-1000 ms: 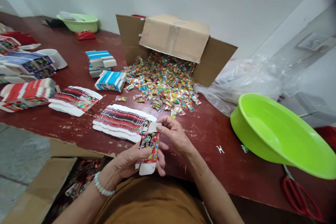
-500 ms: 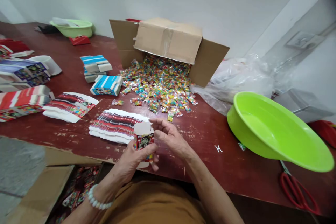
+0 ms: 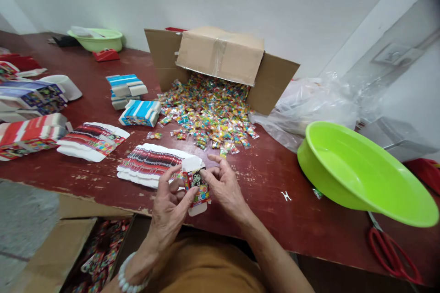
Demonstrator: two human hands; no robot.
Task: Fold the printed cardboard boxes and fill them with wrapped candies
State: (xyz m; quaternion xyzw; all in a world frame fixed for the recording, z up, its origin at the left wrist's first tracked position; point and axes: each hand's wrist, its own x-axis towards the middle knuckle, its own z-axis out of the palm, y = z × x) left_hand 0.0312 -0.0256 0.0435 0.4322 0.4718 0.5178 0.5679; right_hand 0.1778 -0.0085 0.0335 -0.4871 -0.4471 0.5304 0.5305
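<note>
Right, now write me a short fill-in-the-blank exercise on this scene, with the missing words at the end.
1. A pale beaded bracelet circles the person's ____ wrist.
2. The small red printed cardboard box is between the left hand and the ____ hand.
3. Small colourful plastic-wrapped sweets spill from the open ____ cardboard carton.
4. The large round plastic basin nearest the red-handled metal scissors is bright ____.

Missing words: left; right; brown; green.

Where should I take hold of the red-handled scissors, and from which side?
By the red handles, probably from the near side: their open loops lie uncovered, pointing that way, while the blades mostly hide behind the green basin.
</note>
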